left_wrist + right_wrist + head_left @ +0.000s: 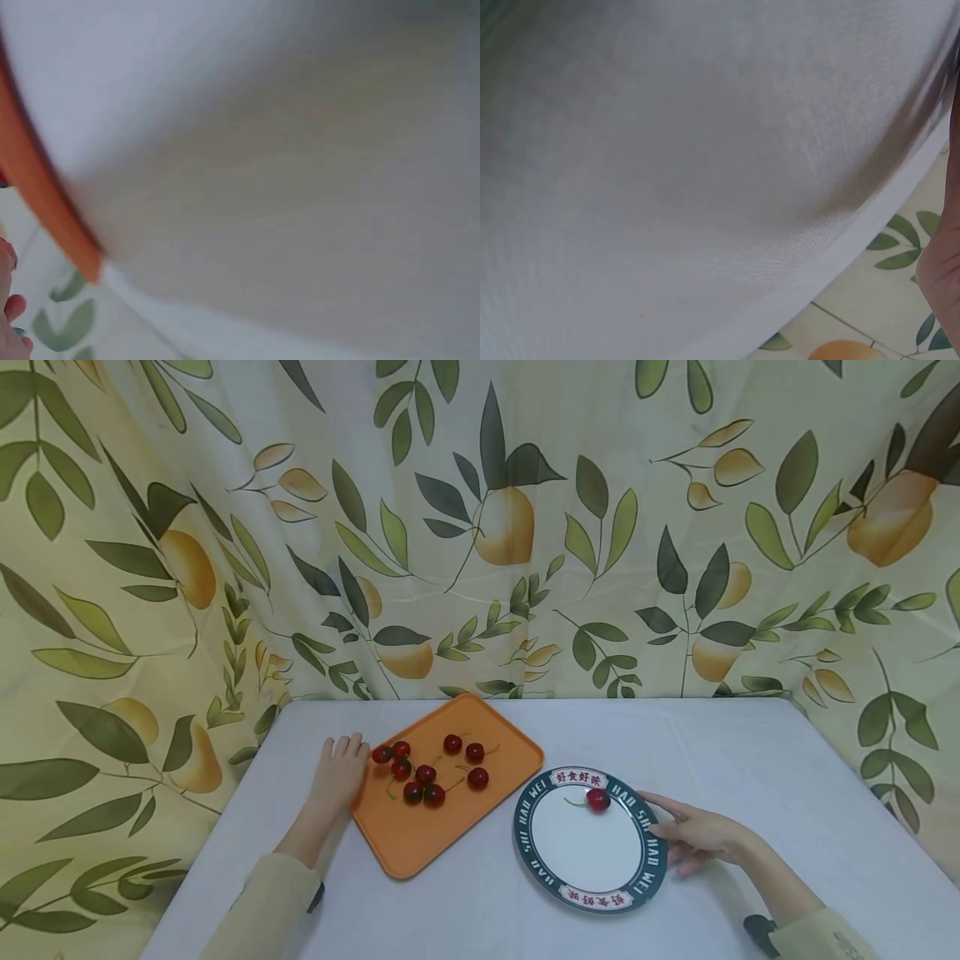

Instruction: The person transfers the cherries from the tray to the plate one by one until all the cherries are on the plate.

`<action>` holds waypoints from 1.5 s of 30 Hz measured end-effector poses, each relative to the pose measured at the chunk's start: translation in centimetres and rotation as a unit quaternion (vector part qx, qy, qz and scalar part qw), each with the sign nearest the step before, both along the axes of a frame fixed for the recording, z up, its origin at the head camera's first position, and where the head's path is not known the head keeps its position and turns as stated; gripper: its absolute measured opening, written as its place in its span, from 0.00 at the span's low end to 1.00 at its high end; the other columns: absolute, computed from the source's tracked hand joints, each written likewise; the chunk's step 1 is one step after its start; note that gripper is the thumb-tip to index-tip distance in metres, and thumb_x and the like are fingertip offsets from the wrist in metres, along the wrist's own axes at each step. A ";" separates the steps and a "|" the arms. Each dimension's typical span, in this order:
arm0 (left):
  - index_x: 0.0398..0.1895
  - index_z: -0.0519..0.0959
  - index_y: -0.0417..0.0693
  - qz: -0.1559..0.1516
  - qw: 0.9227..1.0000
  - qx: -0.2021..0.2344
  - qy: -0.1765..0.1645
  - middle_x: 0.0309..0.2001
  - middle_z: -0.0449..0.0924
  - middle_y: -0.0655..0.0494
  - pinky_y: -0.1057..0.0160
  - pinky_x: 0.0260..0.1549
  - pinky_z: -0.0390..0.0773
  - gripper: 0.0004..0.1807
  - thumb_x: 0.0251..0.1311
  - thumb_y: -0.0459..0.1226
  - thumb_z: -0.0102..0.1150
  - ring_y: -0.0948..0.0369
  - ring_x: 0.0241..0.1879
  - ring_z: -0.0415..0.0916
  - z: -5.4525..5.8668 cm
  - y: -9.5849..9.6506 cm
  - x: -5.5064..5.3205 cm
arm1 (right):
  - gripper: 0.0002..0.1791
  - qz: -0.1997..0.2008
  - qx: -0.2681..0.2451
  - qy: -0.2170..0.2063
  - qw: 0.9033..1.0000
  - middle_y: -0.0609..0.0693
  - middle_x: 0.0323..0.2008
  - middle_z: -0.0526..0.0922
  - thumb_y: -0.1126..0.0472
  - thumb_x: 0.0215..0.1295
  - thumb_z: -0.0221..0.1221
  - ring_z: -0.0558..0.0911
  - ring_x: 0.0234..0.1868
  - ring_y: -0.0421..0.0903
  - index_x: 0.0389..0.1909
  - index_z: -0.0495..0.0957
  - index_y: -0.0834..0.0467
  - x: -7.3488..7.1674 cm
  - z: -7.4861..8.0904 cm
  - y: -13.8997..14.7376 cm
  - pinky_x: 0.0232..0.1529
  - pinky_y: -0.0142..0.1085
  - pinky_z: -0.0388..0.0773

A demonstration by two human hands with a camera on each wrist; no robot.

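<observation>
Two points of contact are ours: our right hand pinches the rim of a teal-bordered plate between thumb and fingers; our left hand lies straight-fingered against the left edge of an orange tray; one stemmed cherry sits toward the plate's far rim; nine dark-red cherries occupy the tray alongside; we see white tablecloth below, leaf-and-fruit-print curtain behind.
</observation>
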State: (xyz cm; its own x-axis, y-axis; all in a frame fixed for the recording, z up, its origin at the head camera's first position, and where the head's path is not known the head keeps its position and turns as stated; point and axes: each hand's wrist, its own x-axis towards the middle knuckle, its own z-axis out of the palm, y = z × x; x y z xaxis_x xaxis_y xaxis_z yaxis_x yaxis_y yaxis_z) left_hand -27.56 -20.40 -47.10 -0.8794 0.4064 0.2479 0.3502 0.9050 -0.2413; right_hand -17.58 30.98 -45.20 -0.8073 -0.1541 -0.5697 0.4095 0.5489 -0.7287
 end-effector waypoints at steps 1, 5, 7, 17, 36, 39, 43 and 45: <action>0.45 0.69 0.37 -0.003 1.000 -0.003 0.016 0.45 0.61 0.45 0.46 0.52 0.59 0.11 0.60 0.28 0.44 0.48 0.48 0.60 0.2 0.3 -0.1 | 0.39 0.000 -0.001 0.000 1.000 0.55 0.28 0.74 0.58 0.64 0.54 0.78 0.22 0.46 0.70 0.44 0.57 0.0 0.0 0.0 0.24 0.35 0.78; 0.44 0.69 0.39 -0.008 0.999 -0.005 0.049 0.44 0.61 0.47 0.47 0.52 0.58 0.09 0.61 0.29 0.45 0.49 0.47 0.60 1.6 1.9 -0.3 | 0.38 0.000 0.000 -0.001 1.000 0.55 0.28 0.74 0.58 0.64 0.54 0.78 0.22 0.46 0.70 0.44 0.57 0.0 -0.1 0.1 0.24 0.35 0.78; 0.43 0.69 0.39 -0.010 0.998 -0.004 0.056 0.44 0.61 0.47 0.48 0.52 0.58 0.09 0.60 0.29 0.45 0.49 0.47 0.60 2.3 2.9 -0.3 | 0.39 0.000 0.000 -0.001 1.000 0.55 0.29 0.74 0.58 0.64 0.54 0.78 0.23 0.46 0.70 0.44 0.56 0.0 -0.1 0.1 0.24 0.35 0.78; 0.43 0.68 0.43 -0.023 0.997 -0.015 0.071 0.41 0.59 0.49 0.51 0.51 0.57 0.09 0.60 0.29 0.47 0.51 0.45 0.59 4.2 7.6 0.1 | 0.38 0.001 0.009 -0.001 1.000 0.55 0.28 0.74 0.58 0.64 0.53 0.78 0.22 0.46 0.70 0.44 0.55 -0.1 0.0 -0.1 0.24 0.34 0.78; 0.50 0.68 0.51 -0.042 0.995 -0.057 0.066 0.44 0.61 0.52 0.57 0.51 0.63 0.20 0.54 0.35 0.61 0.55 0.47 0.60 4.5 15.8 2.2 | 0.38 -0.001 0.007 -0.003 1.000 0.55 0.30 0.74 0.58 0.64 0.53 0.78 0.21 0.46 0.70 0.44 0.55 0.0 0.1 -0.2 0.23 0.34 0.77; 0.53 0.67 0.53 -0.039 0.996 -0.069 0.051 0.45 0.61 0.52 0.57 0.52 0.63 0.25 0.52 0.39 0.64 0.55 0.49 0.59 4.2 17.0 2.7 | 0.38 -0.002 0.006 -0.004 1.000 0.55 0.29 0.74 0.58 0.64 0.53 0.78 0.21 0.45 0.70 0.45 0.56 0.0 0.1 -0.2 0.23 0.34 0.77; 0.53 0.66 0.55 -0.045 0.996 -0.068 0.036 0.46 0.61 0.53 0.57 0.54 0.63 0.26 0.51 0.44 0.64 0.55 0.50 0.58 3.7 18.3 3.0 | 0.38 -0.001 0.004 -0.003 1.000 0.55 0.28 0.74 0.58 0.64 0.53 0.77 0.20 0.45 0.70 0.45 0.56 0.0 0.0 -0.1 0.23 0.34 0.77; 0.53 0.67 0.56 -0.050 0.996 -0.064 0.025 0.46 0.62 0.53 0.56 0.55 0.63 0.26 0.51 0.46 0.64 0.56 0.51 0.59 3.4 18.9 3.2 | 0.38 0.000 0.003 -0.002 1.000 0.55 0.28 0.74 0.58 0.64 0.53 0.77 0.20 0.45 0.70 0.45 0.56 0.0 0.0 -0.1 0.23 0.34 0.77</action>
